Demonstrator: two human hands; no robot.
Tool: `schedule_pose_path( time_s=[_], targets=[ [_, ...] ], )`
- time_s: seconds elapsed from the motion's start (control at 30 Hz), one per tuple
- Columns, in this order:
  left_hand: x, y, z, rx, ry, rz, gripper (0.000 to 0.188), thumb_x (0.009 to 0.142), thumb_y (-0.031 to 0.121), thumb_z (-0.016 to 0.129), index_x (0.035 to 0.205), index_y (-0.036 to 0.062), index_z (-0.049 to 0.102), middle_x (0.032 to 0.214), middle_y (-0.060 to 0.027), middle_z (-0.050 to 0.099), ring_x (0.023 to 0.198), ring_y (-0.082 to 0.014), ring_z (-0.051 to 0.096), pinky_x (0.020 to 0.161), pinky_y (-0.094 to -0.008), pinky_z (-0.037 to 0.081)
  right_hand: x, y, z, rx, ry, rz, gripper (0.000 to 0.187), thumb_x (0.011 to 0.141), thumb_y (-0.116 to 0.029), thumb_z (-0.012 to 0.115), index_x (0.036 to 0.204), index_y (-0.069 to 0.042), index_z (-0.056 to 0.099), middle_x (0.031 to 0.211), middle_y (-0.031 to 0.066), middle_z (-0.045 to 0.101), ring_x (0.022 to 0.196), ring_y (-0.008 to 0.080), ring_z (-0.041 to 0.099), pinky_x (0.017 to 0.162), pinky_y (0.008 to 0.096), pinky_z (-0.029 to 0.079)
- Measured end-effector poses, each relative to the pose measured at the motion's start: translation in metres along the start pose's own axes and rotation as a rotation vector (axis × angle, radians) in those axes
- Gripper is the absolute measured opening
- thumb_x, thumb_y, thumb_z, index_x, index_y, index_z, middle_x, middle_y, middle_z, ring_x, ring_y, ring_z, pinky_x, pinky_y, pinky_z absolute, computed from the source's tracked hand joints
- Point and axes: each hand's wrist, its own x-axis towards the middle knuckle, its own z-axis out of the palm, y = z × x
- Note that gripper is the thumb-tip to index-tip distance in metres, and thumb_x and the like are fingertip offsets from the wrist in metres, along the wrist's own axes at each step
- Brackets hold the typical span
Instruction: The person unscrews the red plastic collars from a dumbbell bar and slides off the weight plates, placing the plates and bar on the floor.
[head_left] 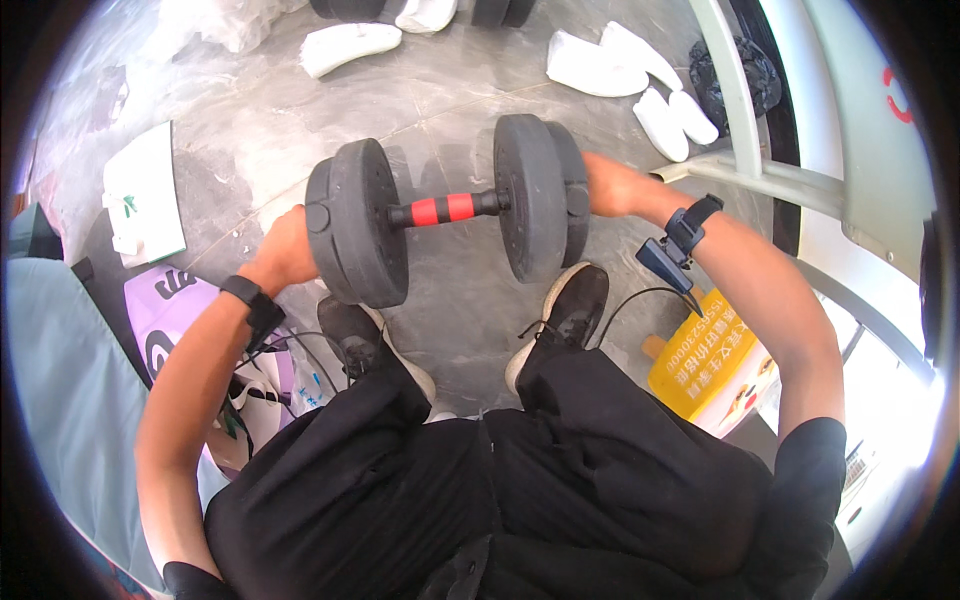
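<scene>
Between my hands is a dumbbell [455,208] with dark grey round plates at both ends and a red and black grip on its bar. My left hand [287,247] holds the outer side of the left plates, its fingers mostly hidden behind them. Against the outer face of the right plates is my right hand [606,186], with its fingers also largely out of sight. The bar lies roughly level across the view, its right end slightly farther from me, in front of my dark shoes [575,305].
White padded pieces [595,65] lie on the grey tiled floor [450,100] at the far side. A metal frame [740,100] and a black bag [745,80] stand right. A yellow box [690,370] is near my right leg, a purple bag [165,310] at left.
</scene>
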Motion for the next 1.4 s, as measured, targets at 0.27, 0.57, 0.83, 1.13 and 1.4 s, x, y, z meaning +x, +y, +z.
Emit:
schedule_pose_path(
  time_s=[0.27, 0.57, 0.83, 1.13, 1.4],
  targets=[
    [0.044, -0.036, -0.051, -0.746, -0.85, -0.506, 0.013, 0.082, 0.014, 0.06, 0.08, 0.0041, 0.069, 0.067, -0.0078, 0.063, 0.053, -0.0117, 0.055, 0.05, -0.027, 0.042, -0.023, -0.022, 0.017, -0.339, 0.443, -0.089, 0.033, 0.078, -0.014, 0.069, 0.109, -0.004, 0.062, 0.102, 0.021, 0.066, 0.094, 0.0447, 0.061, 0.075, 0.0466, 0.053],
    [-0.017, 0.007, -0.018, 0.124, 0.288, -0.144, 0.044, 0.075, 0.012, 0.071, 0.116, 0.0015, 0.057, 0.107, -0.0149, 0.059, 0.1, -0.0337, 0.058, 0.082, -0.0411, 0.051, 0.009, -0.026, -0.063, 0.336, -0.431, 0.363, 0.029, 0.085, -0.023, 0.07, 0.102, 0.0, 0.067, 0.092, 0.0145, 0.073, 0.074, 0.0185, 0.066, 0.068, 0.033, 0.053],
    [-0.004, -0.003, -0.015, 0.208, 0.208, -0.121, 0.036, 0.076, 0.016, 0.069, 0.108, 0.0031, 0.059, 0.103, -0.0145, 0.062, 0.1, -0.0327, 0.062, 0.078, -0.0431, 0.051, 0.031, 0.002, -0.044, 0.357, -0.503, 0.381, 0.018, 0.081, -0.014, 0.071, 0.066, -0.008, 0.062, 0.061, 0.0, 0.056, 0.052, 0.0103, 0.048, 0.048, 0.0261, 0.039],
    [0.036, -0.035, -0.051, -0.548, -0.383, -0.156, 0.03, 0.078, 0.018, 0.072, 0.102, 0.0003, 0.068, 0.091, -0.0149, 0.07, 0.074, -0.0212, 0.067, 0.065, -0.0337, 0.055, -0.022, -0.043, -0.008, -0.26, 0.251, 0.131, 0.026, 0.077, -0.008, 0.066, 0.101, 0.001, 0.062, 0.096, 0.0289, 0.064, 0.09, 0.0481, 0.06, 0.077, 0.0507, 0.051],
    [0.01, -0.037, -0.016, -0.518, -0.333, 0.05, 0.037, 0.079, 0.021, 0.073, 0.111, 0.0019, 0.066, 0.098, -0.0112, 0.069, 0.079, -0.0191, 0.064, 0.067, -0.0337, 0.052, -0.023, -0.024, 0.0, -0.196, 0.383, -0.147, 0.017, 0.076, -0.009, 0.065, 0.088, 0.002, 0.062, 0.077, 0.0226, 0.065, 0.075, 0.0425, 0.064, 0.065, 0.0461, 0.052]
  ],
)
